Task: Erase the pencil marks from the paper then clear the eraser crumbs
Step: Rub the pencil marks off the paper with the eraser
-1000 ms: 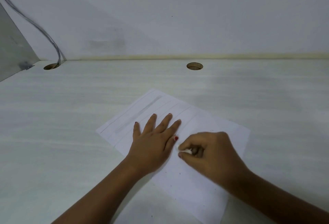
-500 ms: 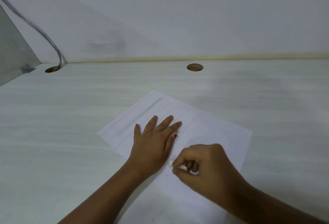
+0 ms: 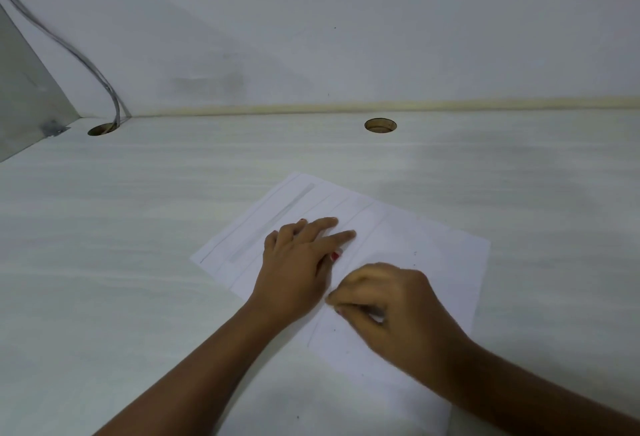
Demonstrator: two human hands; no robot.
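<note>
Paper [image 3: 433,255]: right hand [image 3: 391,311] nearer left hand [image 3: 298,262]

Flat left hand [image 3: 294,273], fingers [image 3: 323,224] straight; right hand [image 3: 391,311], fingers curled.

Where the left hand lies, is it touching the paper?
Touching. The head view shows the left hand spread flat on the paper, fingers lying on it with no gap.
</note>
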